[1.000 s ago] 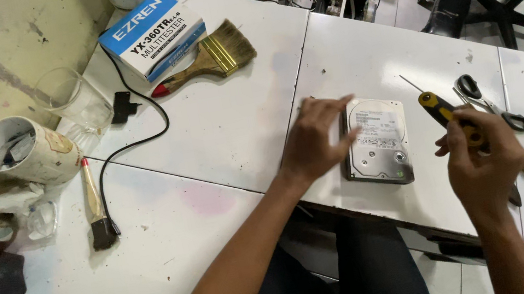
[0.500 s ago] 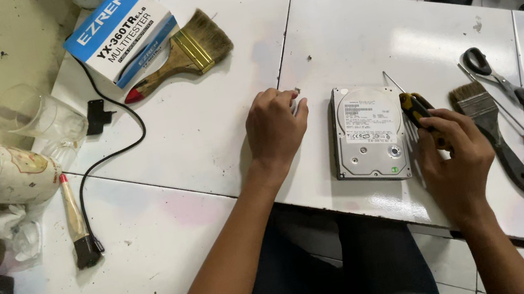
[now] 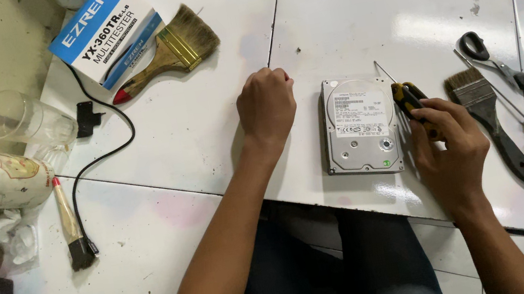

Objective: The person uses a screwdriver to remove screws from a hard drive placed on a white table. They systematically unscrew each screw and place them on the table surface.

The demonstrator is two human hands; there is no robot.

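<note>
Both hands are sitting on the white surface [image 3: 187,131]: the left hand [image 3: 267,104] is resting clenched and empty just left of the hard drive [image 3: 360,125], while the right hand [image 3: 447,144] is grasping a yellow-and-black screwdriver [image 3: 406,96] along the drive's right edge, tip angled away.

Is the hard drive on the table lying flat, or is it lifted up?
Lying flat. The hard drive rests label-up on the white table, between the left hand and right hand.
</note>
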